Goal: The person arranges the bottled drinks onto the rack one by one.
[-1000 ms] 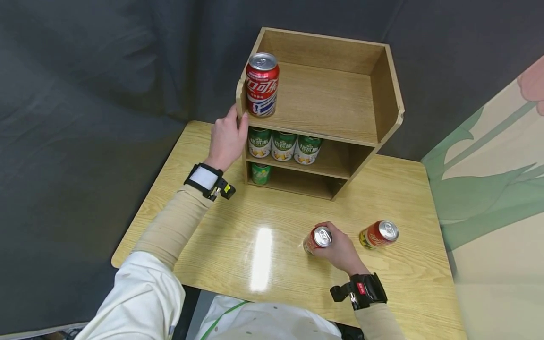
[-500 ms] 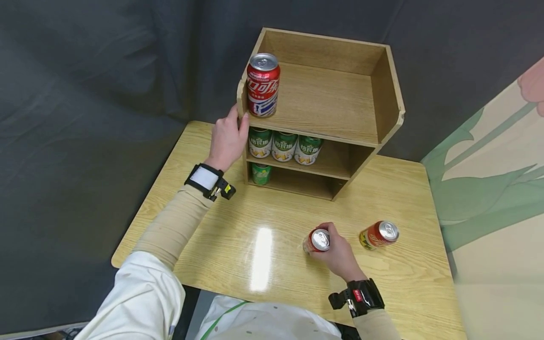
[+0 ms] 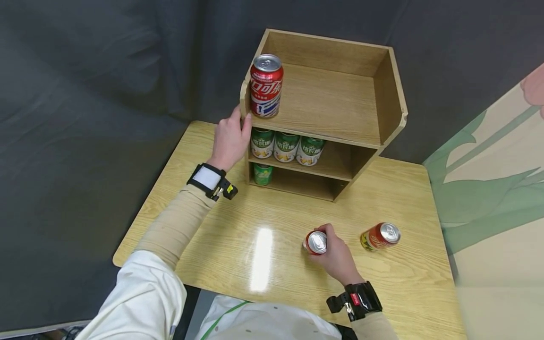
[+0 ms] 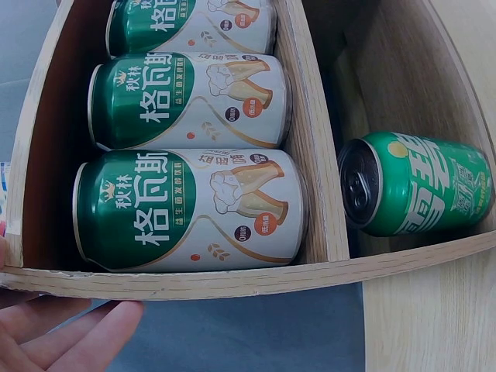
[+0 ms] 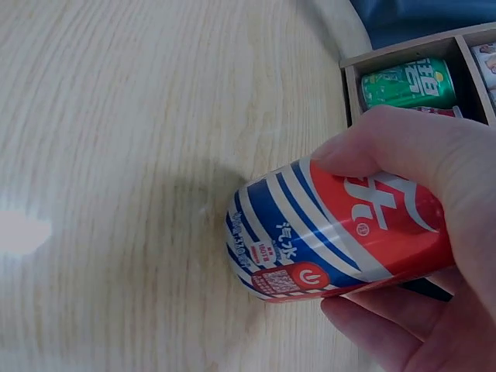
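My right hand [image 3: 337,257] grips a red cola can [image 5: 341,232] with blue and white stripes, fingers and thumb curled round it, close over the table in front of the shelf. My left hand [image 3: 231,137] holds the left side panel of the small wooden shelf [image 3: 327,101], with fingertips along the panel's outer face in the left wrist view. Just beside that hand, another red cola can [image 3: 266,87] stands upright on the top board. Three green-and-white cans [image 4: 190,209] line the middle compartment. One green soda can [image 4: 418,182] stands at the left of the bottom compartment.
A red-and-yellow can [image 3: 379,237] stands on the wooden table [image 3: 212,245] to the right of my right hand. Dark curtain [image 3: 106,118] hangs behind the shelf, and a wall with a painted plant [image 3: 488,198] is at the right.
My right hand has shifted slightly left and toward my body, bringing the cola can with it. My left hand keeps its hold on the shelf panel.
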`<state>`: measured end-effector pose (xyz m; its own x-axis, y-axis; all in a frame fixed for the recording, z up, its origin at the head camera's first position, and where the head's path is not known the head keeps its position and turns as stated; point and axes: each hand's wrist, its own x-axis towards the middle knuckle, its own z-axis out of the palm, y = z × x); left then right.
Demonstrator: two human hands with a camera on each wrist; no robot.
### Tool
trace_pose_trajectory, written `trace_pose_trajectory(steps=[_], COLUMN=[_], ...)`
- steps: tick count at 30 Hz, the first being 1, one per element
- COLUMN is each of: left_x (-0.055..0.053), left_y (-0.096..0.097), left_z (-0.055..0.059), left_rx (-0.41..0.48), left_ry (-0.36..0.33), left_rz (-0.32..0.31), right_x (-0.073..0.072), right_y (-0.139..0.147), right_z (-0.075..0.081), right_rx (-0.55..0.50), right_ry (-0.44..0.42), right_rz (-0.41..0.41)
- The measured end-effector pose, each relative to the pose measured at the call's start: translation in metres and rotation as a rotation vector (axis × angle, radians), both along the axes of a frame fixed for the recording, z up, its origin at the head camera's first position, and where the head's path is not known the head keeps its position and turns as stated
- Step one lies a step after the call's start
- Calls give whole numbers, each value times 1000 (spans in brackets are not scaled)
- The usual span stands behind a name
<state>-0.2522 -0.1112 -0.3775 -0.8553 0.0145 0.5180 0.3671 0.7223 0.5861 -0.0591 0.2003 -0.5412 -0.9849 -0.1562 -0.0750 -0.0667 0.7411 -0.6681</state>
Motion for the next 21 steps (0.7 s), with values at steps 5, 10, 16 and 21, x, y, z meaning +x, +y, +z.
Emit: trace_pose_trajectory(steps=[5, 10, 16, 21], left_x=[0, 0, 0, 0], left_y=[0, 0, 0, 0], left_z=[-1, -1, 0, 0], left_rx=[-4, 0, 6, 1], left_ry=[-11, -18, -27, -28], left_rz=[1, 1, 2, 1], right_x=[-4, -13, -26, -40], right_y=[-1, -4, -9, -13], right_z=[1, 9, 37, 66], right_rx=[-3, -29, -93, -149], right_ry=[31, 106, 221, 331], right_rz=[24, 41, 44, 64])
